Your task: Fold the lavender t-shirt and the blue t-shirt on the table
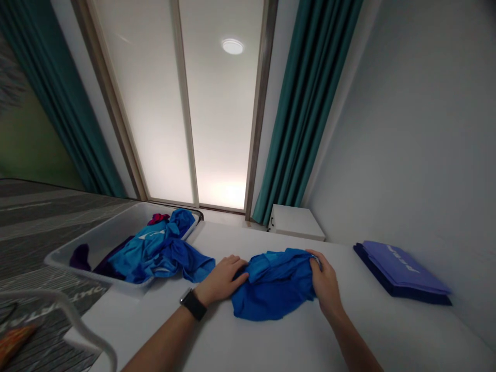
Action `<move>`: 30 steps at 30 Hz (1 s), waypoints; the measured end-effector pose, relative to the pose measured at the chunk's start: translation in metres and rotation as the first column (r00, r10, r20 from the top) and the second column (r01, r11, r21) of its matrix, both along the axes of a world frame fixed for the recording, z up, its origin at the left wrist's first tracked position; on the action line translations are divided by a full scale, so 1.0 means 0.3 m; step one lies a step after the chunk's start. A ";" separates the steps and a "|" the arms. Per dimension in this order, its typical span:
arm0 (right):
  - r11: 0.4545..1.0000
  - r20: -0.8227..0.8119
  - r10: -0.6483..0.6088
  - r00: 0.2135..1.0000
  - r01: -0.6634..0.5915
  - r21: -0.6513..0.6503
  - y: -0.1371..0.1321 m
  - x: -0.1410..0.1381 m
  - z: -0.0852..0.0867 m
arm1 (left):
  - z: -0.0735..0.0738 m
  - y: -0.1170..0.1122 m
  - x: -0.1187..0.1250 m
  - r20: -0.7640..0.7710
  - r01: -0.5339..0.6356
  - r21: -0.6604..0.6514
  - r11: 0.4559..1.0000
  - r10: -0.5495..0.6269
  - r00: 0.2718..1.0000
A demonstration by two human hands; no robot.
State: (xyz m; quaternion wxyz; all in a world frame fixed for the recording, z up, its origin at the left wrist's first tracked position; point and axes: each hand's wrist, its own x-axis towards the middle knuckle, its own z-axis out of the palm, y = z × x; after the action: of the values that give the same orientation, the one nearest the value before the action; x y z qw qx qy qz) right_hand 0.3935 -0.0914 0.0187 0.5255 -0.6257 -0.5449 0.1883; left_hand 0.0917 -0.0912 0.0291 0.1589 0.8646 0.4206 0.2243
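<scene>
A crumpled blue garment (273, 284) lies on the white table (251, 341) right in front of me. My left hand (222, 279), with a black watch on the wrist, grips its left edge with curled fingers. On the garment's right edge my right hand (325, 281) is closed over a bunch of the fabric. Both hands rest at table level.
A white basket (96, 243) at the left holds more blue, purple and red clothes (158, 248), some spilling onto the table. A folded purple stack (403, 268) lies at the right by the wall. A white box (294, 222) stands behind, below teal curtains (306, 103).
</scene>
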 end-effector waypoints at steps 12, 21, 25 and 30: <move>0.961 0.627 0.007 0.779 -0.179 0.212 -0.050 -0.107 -0.031 | -0.018 0.007 0.024 0.093 -0.061 0.033 0.998 0.058 0.994; 0.856 0.717 0.456 0.527 -0.481 -0.191 -0.128 -0.223 -0.037 | -0.044 0.005 0.014 -0.019 -0.061 -0.086 0.994 0.059 0.998; 0.851 0.694 0.474 0.542 -0.485 -0.203 -0.111 -0.198 -0.052 | -0.032 0.011 -0.014 -0.102 -0.111 -0.026 0.993 0.108 0.989; 0.841 0.683 0.495 0.537 -0.494 -0.221 -0.100 -0.182 -0.065 | 0.030 -0.012 -0.064 -0.346 -0.144 0.129 0.981 0.180 0.921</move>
State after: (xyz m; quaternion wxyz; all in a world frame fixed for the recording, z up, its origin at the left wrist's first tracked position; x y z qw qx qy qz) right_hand 0.3388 -0.1215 -0.0009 0.1949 -0.4686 -0.8588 0.0701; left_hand 0.0724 -0.0947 0.0382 0.0170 0.8601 0.5005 0.0972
